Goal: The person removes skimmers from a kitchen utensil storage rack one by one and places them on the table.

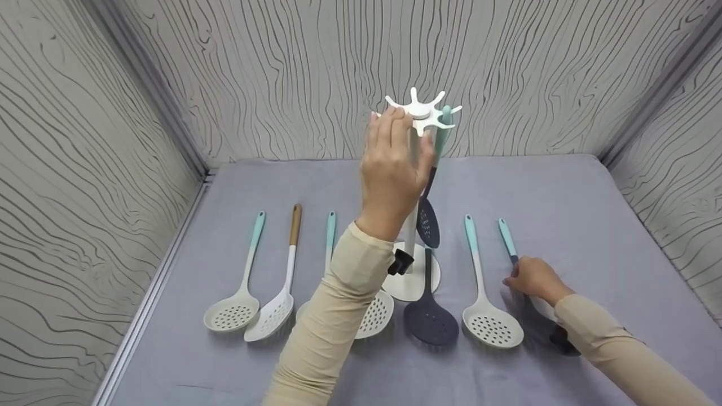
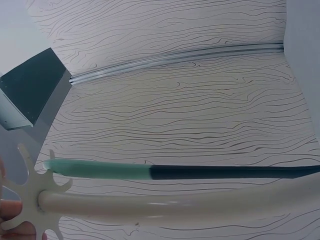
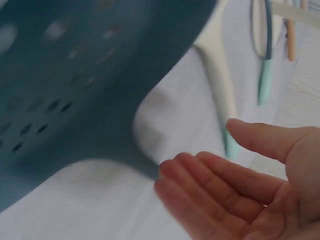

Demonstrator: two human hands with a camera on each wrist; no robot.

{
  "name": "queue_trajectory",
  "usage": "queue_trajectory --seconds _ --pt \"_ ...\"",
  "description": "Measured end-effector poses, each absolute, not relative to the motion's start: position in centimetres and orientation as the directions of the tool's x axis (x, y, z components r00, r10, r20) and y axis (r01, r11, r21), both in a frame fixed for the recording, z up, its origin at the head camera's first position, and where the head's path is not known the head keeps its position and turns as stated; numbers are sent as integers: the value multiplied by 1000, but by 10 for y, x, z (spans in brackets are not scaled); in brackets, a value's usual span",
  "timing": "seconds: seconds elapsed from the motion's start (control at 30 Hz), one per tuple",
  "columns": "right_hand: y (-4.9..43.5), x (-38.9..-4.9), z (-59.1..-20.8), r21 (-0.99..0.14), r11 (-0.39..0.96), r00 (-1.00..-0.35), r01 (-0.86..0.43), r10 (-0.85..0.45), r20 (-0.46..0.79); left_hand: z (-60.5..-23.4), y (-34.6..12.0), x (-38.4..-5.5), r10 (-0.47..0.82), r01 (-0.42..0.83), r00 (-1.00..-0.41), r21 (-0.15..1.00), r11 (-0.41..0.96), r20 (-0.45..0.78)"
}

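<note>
My left hand (image 1: pixel 392 163) holds the top of a white utensil stand (image 1: pixel 420 110), its fingers and thumb around the hooked crown. A dark skimmer with a teal handle (image 1: pixel 443 141) hangs from one hook, its perforated head beside the pole. At the right, my right hand (image 1: pixel 536 279) is at another dark skimmer (image 3: pixel 100 100), which lies on the cloth with its teal handle end (image 1: pixel 506 237) pointing away. In the right wrist view the fingertips (image 3: pixel 172 172) meet its neck, and the thumb stands apart from them. The sleeve partly covers this skimmer's head.
Left of the stand lie a pale skimmer (image 1: pixel 231 313), a white one with a brown handle (image 1: pixel 296 225), and a perforated head (image 1: pixel 375 316) partly behind my left arm. A dark skimmer (image 1: pixel 431 321) lies before the base (image 1: pixel 403 285); a pale one (image 1: pixel 493 327) is right of it.
</note>
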State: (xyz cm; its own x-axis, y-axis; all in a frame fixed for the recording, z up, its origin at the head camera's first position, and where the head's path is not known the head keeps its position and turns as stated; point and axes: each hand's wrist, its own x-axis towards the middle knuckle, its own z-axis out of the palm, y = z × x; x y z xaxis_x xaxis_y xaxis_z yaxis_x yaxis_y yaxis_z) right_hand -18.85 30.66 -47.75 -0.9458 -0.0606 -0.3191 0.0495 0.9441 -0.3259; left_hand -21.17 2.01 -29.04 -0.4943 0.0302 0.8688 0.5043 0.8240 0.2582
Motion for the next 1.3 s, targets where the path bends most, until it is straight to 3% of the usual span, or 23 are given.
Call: queue_trajectory --seconds 0.73,1.3 --pt "284 -174 -456 -398 917 -951 -37 -155 -268 -289 22 -210 22 491 -490 255 833 871" --pt "272 -165 -439 -465 880 -967 -98 -195 -166 -284 24 -208 44 436 -443 172 883 895"
